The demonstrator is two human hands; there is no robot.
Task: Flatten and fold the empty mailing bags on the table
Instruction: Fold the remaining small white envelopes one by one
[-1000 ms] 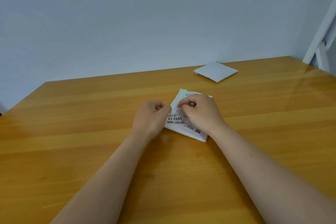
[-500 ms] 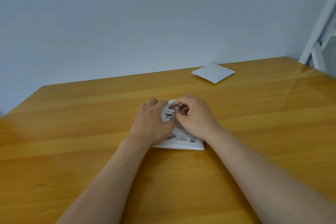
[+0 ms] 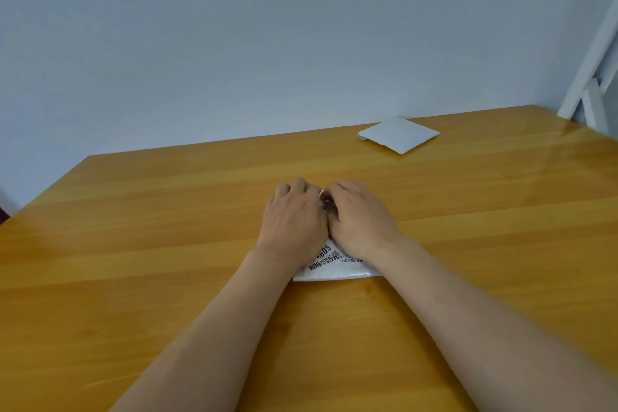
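Observation:
A white mailing bag (image 3: 337, 269) with black print lies on the wooden table (image 3: 160, 244) near its middle. Only its near strip and a small bit between my hands show. My left hand (image 3: 294, 214) and my right hand (image 3: 361, 216) lie side by side on top of it, thumbs touching. Both hands' fingers curl down over the bag's far fold, and the fingertips are hidden. A second bag (image 3: 398, 134), plain white and folded into a flat square, rests at the far right of the table, well away from both hands.
A pale wall runs right behind the table's far edge. A white slanted frame (image 3: 592, 84) stands past the table's far right corner. Bare wood spreads to the left and right of my arms.
My hands have moved together and down onto the bag, covering the printed flap that they held up before. The bag now lies squarer, its near edge closer to me.

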